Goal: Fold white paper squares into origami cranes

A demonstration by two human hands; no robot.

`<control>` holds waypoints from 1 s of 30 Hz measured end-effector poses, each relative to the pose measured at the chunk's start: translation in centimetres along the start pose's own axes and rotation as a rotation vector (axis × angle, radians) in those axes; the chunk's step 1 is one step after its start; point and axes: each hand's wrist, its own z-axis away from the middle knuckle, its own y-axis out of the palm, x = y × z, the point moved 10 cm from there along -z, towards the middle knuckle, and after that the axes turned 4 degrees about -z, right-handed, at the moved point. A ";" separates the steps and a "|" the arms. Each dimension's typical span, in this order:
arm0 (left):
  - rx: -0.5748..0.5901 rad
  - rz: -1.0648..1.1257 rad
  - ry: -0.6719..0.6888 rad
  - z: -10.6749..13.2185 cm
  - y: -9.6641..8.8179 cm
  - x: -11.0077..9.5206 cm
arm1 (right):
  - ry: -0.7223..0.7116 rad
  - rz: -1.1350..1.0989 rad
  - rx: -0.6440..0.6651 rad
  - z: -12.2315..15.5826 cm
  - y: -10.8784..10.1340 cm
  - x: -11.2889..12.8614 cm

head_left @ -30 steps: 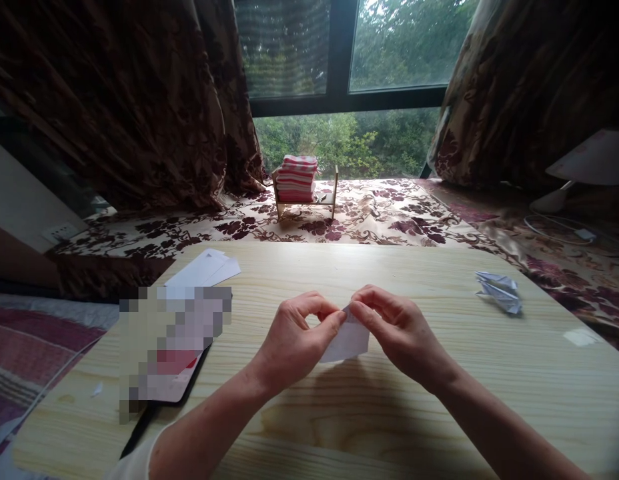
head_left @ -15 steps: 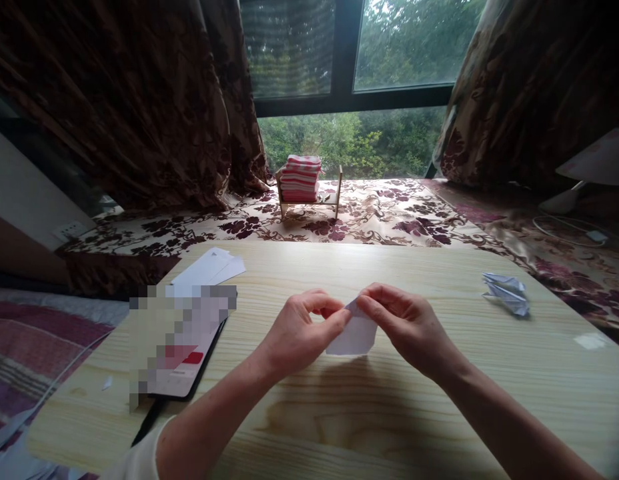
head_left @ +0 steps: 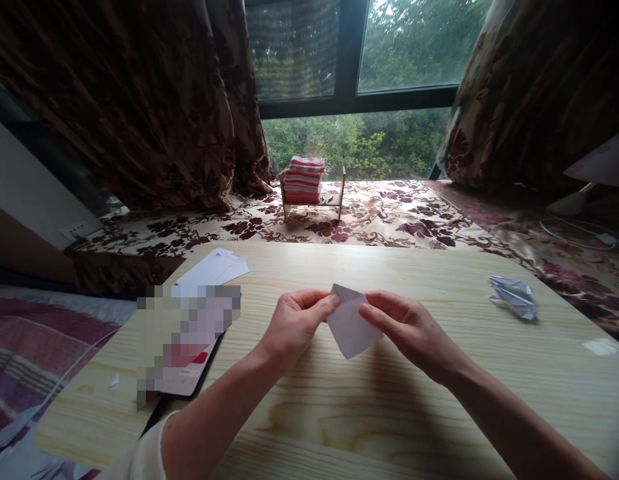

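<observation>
Between my two hands a small white sheet of paper (head_left: 353, 328) is held tilted above the table, with a folded band along its upper edge. My left hand (head_left: 300, 321) pinches its upper left edge between thumb and fingers. On the other side, my right hand (head_left: 402, 320) grips the right edge, thumb on the front and fingers behind. Folded paper pieces (head_left: 513, 297) lie on the right part of the wooden table (head_left: 439, 267). White paper sheets (head_left: 214, 268) rest at the table's far left.
A phone (head_left: 182, 381), partly blurred out, leans at the left with a dark object under it. A small paper scrap (head_left: 114, 381) lies nearby. On the window seat beyond stands a little wooden rack (head_left: 342, 193) with folded striped cloths (head_left: 303, 181). A lamp (head_left: 602, 160) is at right.
The paper has been turned so that a corner points down and its folded upper band shows. My hands have moved slightly apart along its edges. The view has shifted a little.
</observation>
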 end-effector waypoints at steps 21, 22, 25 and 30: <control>0.123 0.060 -0.153 0.3 1.4 1.8 | 0.090 -0.107 -0.104 0.0 -1.4 -1.6; 0.121 0.063 -0.145 0.3 1.4 1.8 | 0.070 -0.097 -0.101 0.0 -1.2 -1.5; 0.075 0.084 -0.144 0.3 0.9 1.9 | -0.027 -0.047 -0.133 0.1 -1.1 -0.9; 0.101 0.124 -0.215 0.5 1.2 2.6 | -0.356 0.230 -0.174 1.0 -0.7 2.3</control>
